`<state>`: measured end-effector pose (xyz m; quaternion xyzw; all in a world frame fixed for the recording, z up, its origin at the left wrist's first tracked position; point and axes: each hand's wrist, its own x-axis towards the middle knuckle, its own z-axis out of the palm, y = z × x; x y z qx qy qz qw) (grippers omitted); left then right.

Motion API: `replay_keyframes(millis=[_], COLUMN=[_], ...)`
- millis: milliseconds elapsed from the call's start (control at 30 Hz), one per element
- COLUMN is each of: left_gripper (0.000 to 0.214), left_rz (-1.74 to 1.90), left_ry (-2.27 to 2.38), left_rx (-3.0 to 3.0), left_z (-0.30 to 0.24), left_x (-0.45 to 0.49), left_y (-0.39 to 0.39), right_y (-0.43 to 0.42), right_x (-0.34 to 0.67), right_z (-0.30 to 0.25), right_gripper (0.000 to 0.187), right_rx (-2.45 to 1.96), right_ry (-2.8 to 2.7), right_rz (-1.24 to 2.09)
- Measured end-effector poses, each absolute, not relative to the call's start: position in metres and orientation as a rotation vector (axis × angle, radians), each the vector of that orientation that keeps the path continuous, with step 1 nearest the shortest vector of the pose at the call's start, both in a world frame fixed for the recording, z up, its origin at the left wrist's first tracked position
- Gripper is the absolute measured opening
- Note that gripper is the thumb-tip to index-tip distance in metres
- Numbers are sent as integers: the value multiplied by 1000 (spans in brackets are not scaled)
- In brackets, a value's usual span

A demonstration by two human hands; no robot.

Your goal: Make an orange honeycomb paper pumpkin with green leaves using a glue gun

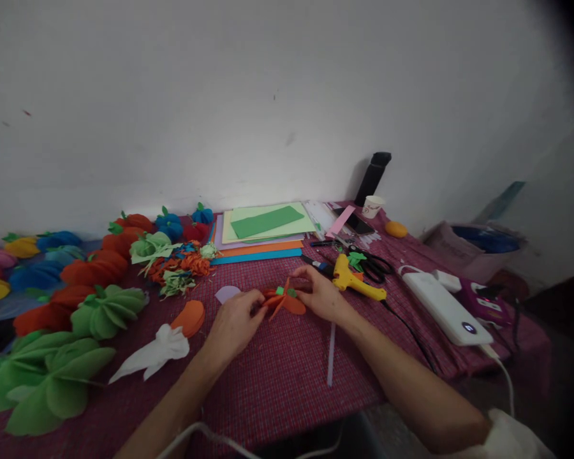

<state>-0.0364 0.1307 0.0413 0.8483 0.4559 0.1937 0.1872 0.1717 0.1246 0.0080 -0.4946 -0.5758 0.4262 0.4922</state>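
Between my two hands, just above the table, is an orange paper pumpkin [294,305] with a bit of green at its top and its paper petals partly spread. My left hand [236,319] pinches its left side with thumb and forefinger. On the other side, my right hand [323,296] grips an orange petal with the fingertips. Close to my left hand lie a lilac paper piece [228,293], a stack of orange paper circles [191,317] and a crumpled white tissue [157,349]. A yellow glue gun [356,280] rests right of my right hand, and a glue stick [331,357] lies below it.
Several finished paper pumpkins [95,268] crowd the left side, beside paper scraps [186,264]. Coloured paper sheets [268,223] are stacked at the back. Black scissors [375,264], a paper cup [373,206], a black bottle [374,177] and a white power bank [444,309] stand or lie rightward.
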Motion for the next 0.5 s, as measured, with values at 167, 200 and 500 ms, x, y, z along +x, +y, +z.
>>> replay_keyframes(millis=[167,200,500], left_gripper=[11,10,8], left_rz=[575,578,639], left_ry=[1304,1314,1462], left_rx=[2384,2380,2297], left_z=[39,39,36], left_x=[-34,-34,-35], left_y=[130,130,131], right_y=[124,123,118], right_x=[172,172,172], right_z=[15,17,25], right_gripper=[12,16,32], right_rx=[-1247,-1252,-1097], right_ry=[-1422,-1425,-1396], right_rz=[1079,1098,1353])
